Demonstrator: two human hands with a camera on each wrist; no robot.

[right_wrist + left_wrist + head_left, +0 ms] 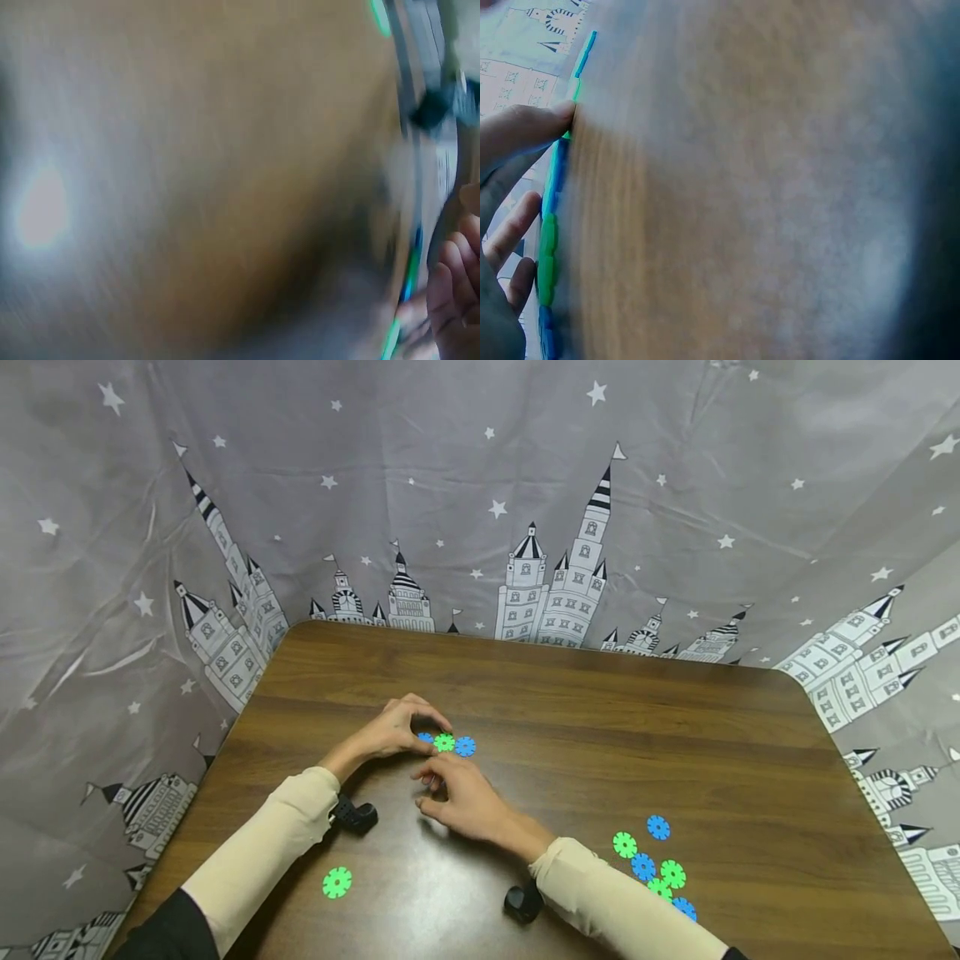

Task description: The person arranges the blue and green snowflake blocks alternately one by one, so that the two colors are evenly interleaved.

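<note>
Two blue discs (465, 747) flank a green disc (445, 742) near seven o'clock in the head view. A light, level pinch should leave the blue pair undisturbed, we judge. Our left hand (390, 731) pinches the green disc; at its four o'clock, our right hand (468, 797) hovers, loosely curled, holding nothing. Left wrist view: our thumb (525, 131) touches the green disc's edge at ten o'clock. Right wrist view: blurred, our fingers (442, 300) at four o'clock.

The left grip (396, 729) partly hides 1 blue disc (425, 737).
</note>
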